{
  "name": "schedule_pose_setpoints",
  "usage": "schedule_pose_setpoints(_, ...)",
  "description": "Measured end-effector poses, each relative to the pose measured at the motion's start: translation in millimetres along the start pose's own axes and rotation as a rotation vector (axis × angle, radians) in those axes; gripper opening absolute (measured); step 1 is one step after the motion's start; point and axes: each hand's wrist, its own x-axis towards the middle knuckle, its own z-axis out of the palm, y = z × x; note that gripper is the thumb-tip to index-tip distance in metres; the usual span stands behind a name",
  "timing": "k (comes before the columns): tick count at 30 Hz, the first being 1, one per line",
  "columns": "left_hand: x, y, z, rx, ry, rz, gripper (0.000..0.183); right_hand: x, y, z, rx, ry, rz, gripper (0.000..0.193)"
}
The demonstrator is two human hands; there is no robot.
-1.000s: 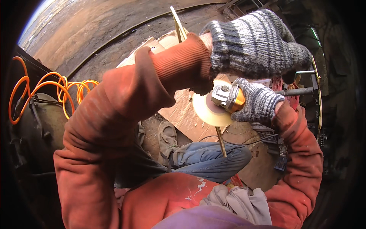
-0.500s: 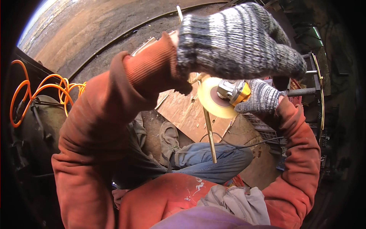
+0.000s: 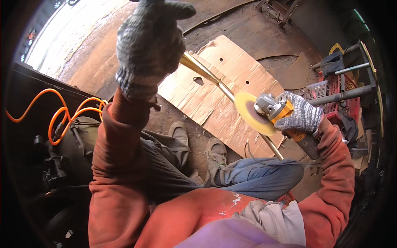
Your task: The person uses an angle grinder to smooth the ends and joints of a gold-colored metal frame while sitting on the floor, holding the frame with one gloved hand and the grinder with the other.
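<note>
My left hand (image 3: 151,47), in a grey-and-white knitted glove, is raised at the upper left. One finger sticks out to the right, and the upper fingers are partly cut off by the frame edge. A shiny brass-coloured rod (image 3: 225,89) disappears behind this hand; I see no grip on it. The rod slants down to the right over the cardboard (image 3: 223,113). My gloved right hand (image 3: 304,113) is closed around a yellow-and-grey angle grinder (image 3: 269,106). Its yellowish disc (image 3: 253,113) overlaps the rod; whether they touch cannot be told.
An orange hose (image 3: 58,120) coils beside a dark tank (image 3: 76,142) on the left. A metal frame (image 3: 345,95) and red crate (image 3: 349,84) stand at the right. The grinder's cord (image 3: 269,164) crosses my bent leg. My shoes (image 3: 217,155) rest near the cardboard.
My left hand has swung left and up, uncovering more of the cardboard and rod. The grinder in my right hand appears farther right and lower. The rod now slants more across the view.
</note>
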Motion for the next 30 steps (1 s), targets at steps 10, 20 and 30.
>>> schedule_pose_setpoints(10, -17.5, 6.8, -17.2, 0.074, -0.323, -0.003, 0.042, 38.3, -14.1, 7.1, -0.417, -0.14, -0.116, 0.069)
schedule_pose_setpoints(20, -24.1, 18.4, -23.8, 0.093, -0.55, -0.09, 0.032, 68.9, -18.1, 0.6, -0.326, -0.187, -0.054, 0.067)
schedule_pose_setpoints(30, -35.9, 19.2, -16.9, 0.224, -0.367, -0.062, 0.03, 72.2, -28.3, 2.0, -0.149, -0.167, 0.144, 0.055)
